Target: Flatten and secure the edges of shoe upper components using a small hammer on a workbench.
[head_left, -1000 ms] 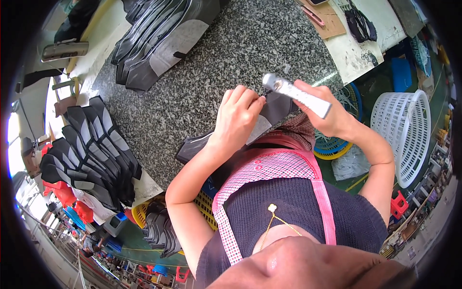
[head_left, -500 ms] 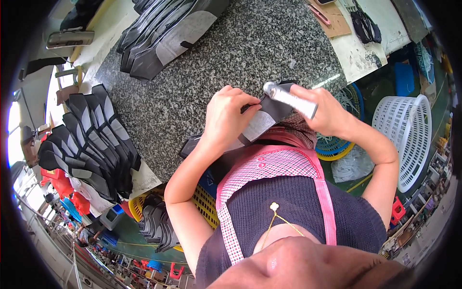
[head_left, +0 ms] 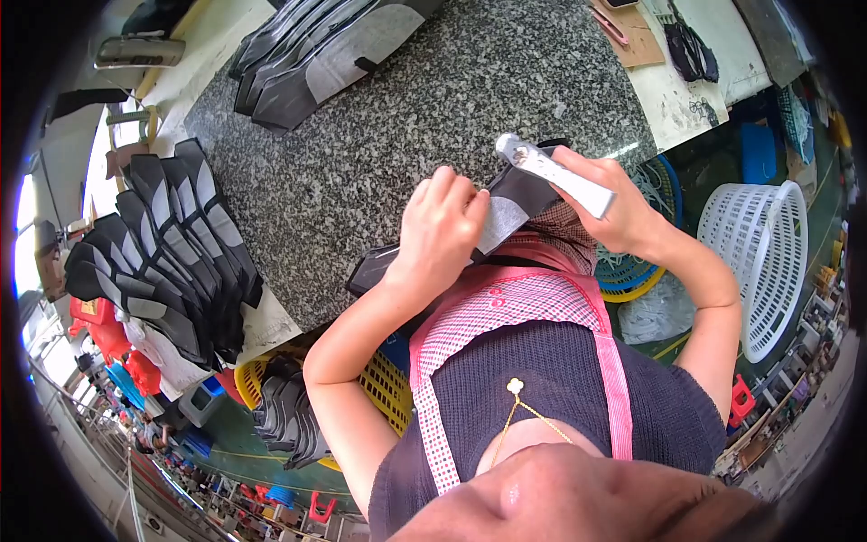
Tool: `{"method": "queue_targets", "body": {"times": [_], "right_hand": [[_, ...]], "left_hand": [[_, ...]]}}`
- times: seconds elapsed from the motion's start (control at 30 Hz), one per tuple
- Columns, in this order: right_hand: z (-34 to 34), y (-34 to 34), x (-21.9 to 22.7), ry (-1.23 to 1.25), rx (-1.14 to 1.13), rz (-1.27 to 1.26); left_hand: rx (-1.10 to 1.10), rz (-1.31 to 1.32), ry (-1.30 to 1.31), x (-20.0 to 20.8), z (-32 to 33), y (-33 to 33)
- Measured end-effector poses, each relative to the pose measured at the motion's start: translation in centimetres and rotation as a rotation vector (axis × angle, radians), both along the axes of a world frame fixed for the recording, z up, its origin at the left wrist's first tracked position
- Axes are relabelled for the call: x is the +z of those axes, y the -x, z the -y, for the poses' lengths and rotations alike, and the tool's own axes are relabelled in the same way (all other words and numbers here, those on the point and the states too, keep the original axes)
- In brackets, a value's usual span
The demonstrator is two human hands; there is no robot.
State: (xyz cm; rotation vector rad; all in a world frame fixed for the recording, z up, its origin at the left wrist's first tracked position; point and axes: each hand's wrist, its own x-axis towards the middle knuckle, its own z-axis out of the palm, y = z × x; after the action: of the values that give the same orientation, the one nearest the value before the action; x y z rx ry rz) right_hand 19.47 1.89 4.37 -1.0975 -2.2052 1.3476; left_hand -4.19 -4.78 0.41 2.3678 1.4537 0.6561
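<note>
A long black piece with a grey patch (head_left: 506, 219), like a cut shoe part, lies along the near edge of the speckled stone slab (head_left: 379, 172). My left hand (head_left: 440, 221) rests over its middle, fingers curled in and thumb against them; what they pinch is hidden. My right hand (head_left: 614, 203) is closed around a silvery metal tool (head_left: 564, 176), bar-shaped with a rounded end, perhaps a hammer. The tool sits tilted above the right end of the piece, and my right fingers are close to that end.
Stacks of similar black-and-grey pieces stand at the far left (head_left: 339, 68) and at the left edge (head_left: 172, 244). A pink cutter (head_left: 610, 25) lies far right on a brown board (head_left: 638, 45). A white basket (head_left: 754, 271) and a yellow crate (head_left: 384, 388) stand below.
My left fingers have curled in from a pinch at the piece's edge, and that hand has shifted slightly right. The metal tool has turned in my right hand, showing a flatter side.
</note>
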Motion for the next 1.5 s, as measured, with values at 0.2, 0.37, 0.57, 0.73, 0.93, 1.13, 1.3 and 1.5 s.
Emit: {"method": "queue_targets", "body": {"times": [0.2,0.37,0.57,0.73,0.93,1.13,1.3,1.5], "right_hand": [[1.0,0.3,-0.6,-0.012,0.171,0.238],[0.1,1.0,0.6,-0.024,0.091,0.100],[0.5,0.3,-0.6,-0.069,0.149,0.174],[-2.2,-2.2,0.5,-0.077,-0.262,-0.036],[-2.2,-2.1,-1.6,-0.024,-0.167,0.130],[-4.7,-2.2,0.2,0.125,-0.105,0.173],[-3.0,-2.5,-0.9,-0.085,-0.049,0.030],[-2.9,-1.5,1.5,-0.006,-0.154,0.001]], "left_hand": [[0.155,0.315,0.522,1.1,-0.6,2.1],[0.108,0.145,0.145,0.6,1.6,1.2],[0.060,0.205,0.131,-0.6,1.1,1.2],[0.072,0.234,0.022,-1.8,-3.3,-1.5],[0.132,0.300,0.170,-1.3,-6.9,-2.4],[0.190,0.302,0.134,-0.8,-4.3,-2.9],[0.146,0.144,-0.012,-0.9,-3.8,-3.7],[0.140,0.083,-0.066,-1.4,-3.4,-3.4]]}}
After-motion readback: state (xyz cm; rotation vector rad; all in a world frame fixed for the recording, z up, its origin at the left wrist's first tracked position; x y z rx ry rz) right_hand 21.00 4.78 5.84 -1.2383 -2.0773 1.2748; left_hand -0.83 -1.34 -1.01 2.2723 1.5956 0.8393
